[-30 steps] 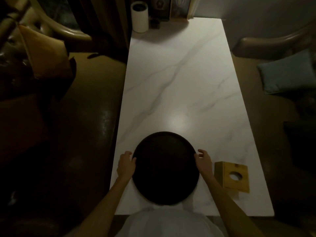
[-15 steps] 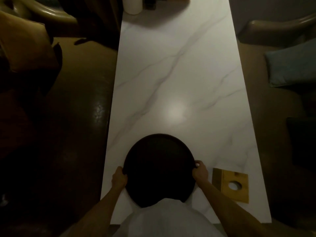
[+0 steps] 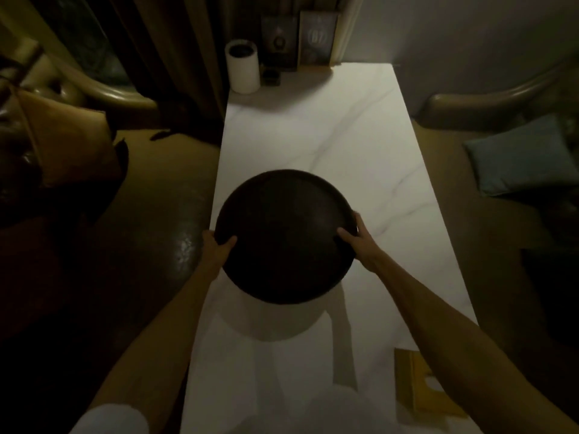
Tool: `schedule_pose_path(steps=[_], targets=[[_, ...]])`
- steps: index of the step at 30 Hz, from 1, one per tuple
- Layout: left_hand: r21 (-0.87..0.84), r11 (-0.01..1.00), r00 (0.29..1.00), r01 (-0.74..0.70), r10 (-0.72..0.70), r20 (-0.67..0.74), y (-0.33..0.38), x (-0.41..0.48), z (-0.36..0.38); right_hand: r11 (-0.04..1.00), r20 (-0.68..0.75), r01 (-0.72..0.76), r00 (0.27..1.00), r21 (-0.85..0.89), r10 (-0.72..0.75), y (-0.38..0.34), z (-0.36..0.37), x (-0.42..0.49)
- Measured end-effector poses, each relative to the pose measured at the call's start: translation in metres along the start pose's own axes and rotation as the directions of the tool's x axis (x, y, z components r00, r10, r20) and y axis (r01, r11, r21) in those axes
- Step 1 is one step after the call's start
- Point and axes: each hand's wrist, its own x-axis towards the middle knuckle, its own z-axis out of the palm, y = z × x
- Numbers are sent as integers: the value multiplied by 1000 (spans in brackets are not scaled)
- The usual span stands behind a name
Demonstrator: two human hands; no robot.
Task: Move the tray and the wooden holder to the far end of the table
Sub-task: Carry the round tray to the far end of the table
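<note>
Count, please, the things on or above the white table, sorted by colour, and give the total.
Dark: 2, the round tray and a small dark cup
White: 1, the cylinder container
Yellow-brown: 1, the wooden holder
Total: 4

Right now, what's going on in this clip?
A person holds a round dark tray by its rim, left hand on one side, right hand on the other. It seems lifted above the white marble table, judging by the shadow beneath. The wooden holder lies at the near right, untouched, partly behind the right forearm. At the far end stand a white cylinder and some upright cards.
</note>
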Motion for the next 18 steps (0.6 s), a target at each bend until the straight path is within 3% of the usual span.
schedule_pose_path(steps=[6, 14, 18], targets=[[-74, 978, 981, -193, 193, -3, 72, -41, -9, 963, -244, 269, 932, -26, -267, -46, -18, -47], [-191, 914, 933, -358, 355, -52, 123, -189, 60, 942, -441, 334, 850, 28, -288, -42, -98, -156], [-228, 899, 925, -374, 378, -25, 136, -247, 113, 938, -485, 340, 833, 66, -268, -34, -163, -208]])
